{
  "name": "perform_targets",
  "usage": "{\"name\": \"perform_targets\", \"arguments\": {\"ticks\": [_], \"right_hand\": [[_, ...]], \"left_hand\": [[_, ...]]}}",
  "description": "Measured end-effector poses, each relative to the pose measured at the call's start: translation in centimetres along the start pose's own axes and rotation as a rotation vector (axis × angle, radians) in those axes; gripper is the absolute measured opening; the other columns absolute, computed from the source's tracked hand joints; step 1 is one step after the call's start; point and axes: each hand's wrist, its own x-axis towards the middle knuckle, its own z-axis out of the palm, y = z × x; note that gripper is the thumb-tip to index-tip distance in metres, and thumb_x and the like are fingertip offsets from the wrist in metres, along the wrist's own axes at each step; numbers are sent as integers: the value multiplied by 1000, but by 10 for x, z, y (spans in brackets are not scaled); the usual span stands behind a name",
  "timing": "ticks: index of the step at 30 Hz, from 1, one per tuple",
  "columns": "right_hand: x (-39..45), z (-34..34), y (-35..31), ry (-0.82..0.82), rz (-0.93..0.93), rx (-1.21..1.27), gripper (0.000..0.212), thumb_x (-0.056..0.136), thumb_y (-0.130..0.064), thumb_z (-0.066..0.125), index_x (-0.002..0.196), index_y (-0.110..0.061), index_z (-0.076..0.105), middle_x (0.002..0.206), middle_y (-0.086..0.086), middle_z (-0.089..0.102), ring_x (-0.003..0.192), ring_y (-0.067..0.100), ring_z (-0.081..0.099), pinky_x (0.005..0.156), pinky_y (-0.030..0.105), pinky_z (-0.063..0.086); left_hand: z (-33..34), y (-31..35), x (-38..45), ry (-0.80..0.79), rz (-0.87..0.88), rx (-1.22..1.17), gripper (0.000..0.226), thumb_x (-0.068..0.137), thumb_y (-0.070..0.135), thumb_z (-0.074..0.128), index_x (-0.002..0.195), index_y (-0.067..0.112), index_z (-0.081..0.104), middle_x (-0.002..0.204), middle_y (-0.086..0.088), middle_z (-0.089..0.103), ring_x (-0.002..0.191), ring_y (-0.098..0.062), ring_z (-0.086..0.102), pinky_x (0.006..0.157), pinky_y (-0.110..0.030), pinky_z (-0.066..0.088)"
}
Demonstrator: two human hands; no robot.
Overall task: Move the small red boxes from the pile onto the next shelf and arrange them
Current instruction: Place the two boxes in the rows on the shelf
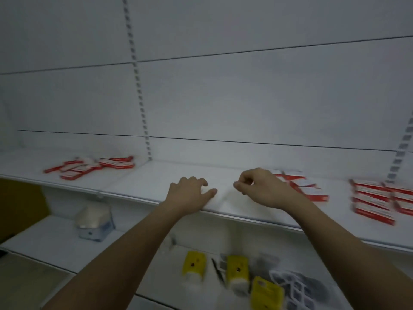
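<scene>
Blurrily, small red-white boxes (89, 167) lie scattered flat; left hand (190, 193) relaxed, right hand (259, 189) curled, empty.

A shop: white metal shelves (156, 175) on slotted wall uprights (138, 86), stocked with many identical red boxes (373, 202) and, on the shelf below, yellow packaged goods (194, 262)
</scene>
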Motion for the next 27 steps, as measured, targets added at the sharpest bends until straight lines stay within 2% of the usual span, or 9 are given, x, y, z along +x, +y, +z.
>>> {"name": "perform_targets", "arguments": {"ticks": [5,13,16,21,27], "right_hand": [[56,85,-98,-111,-34,-30,26,89,-50,54,77,-27,60,92,-3,67,85,17,63,81,35,52],[124,165,-221,-193,-82,-46,20,91,-41,56,82,-24,62,95,-2,66,85,17,62,83,36,52],[148,188,-246,-207,-86,-61,22,92,-40,55,86,-21,63,95,0,68,86,19,63,85,39,53],[192,232,-267,-268,-101,-98,21,92,-39,56,78,-24,60,96,2,68,83,17,62,84,37,53],[260,279,-277,-285,-105,-80,17,92,-32,58,86,-18,65,88,-3,64,82,16,60,79,34,50]], "left_hand": [[-34,-128,-24,-11,-94,-67,54,88,67,40,125,31,55,126,3,60,115,-20,53,100,-44,41],[-76,-294,-56,11,-185,-200,50,89,60,46,122,25,60,120,2,64,104,-14,59,92,-36,50],[-84,-333,-56,55,-200,-229,47,90,59,46,121,26,60,118,5,64,101,-12,59,89,-34,50],[-77,-387,-44,71,-222,-267,42,91,56,48,119,27,60,115,6,64,97,-8,58,86,-30,50],[-62,-442,1,77,-201,-311,38,91,51,51,117,27,62,113,9,65,94,-5,57,80,-24,47]]}}
